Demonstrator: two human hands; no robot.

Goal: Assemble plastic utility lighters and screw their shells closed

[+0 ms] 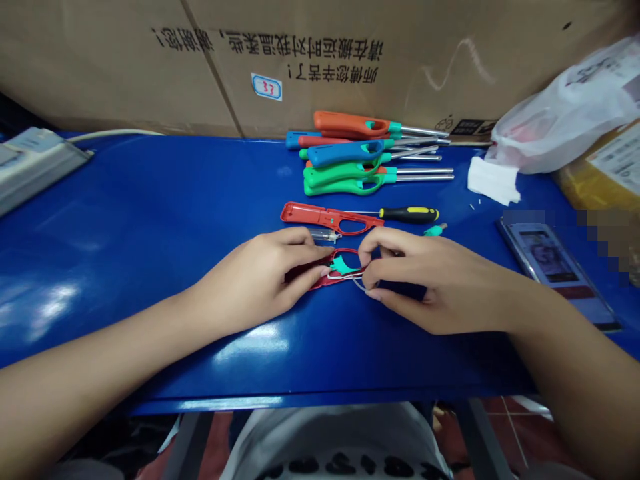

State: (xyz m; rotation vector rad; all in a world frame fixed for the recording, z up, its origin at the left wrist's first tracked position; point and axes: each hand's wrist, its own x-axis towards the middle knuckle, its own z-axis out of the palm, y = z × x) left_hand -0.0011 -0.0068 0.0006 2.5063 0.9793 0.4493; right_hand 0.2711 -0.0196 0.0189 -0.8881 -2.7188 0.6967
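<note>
On the blue table (150,220), my left hand (260,283) presses down on a red lighter shell half (327,279) with a green trigger piece (343,267) in it. My right hand (425,280) pinches at the same shell from the right, fingers closed around a thin wire and the trigger area. Just beyond lies the other red shell half (325,217), with a small clear metal-tipped part (325,235) beside it. A black and yellow screwdriver (407,214) rests to its right, next to a small green piece (434,231).
A pile of several long-nosed lighters (360,157) in orange, blue and green lies at the back against cardboard boxes (300,60). A white folded tissue (493,180) and plastic bag (570,110) sit at right, a phone (555,267) nearer me. A grey box (30,160) sits far left.
</note>
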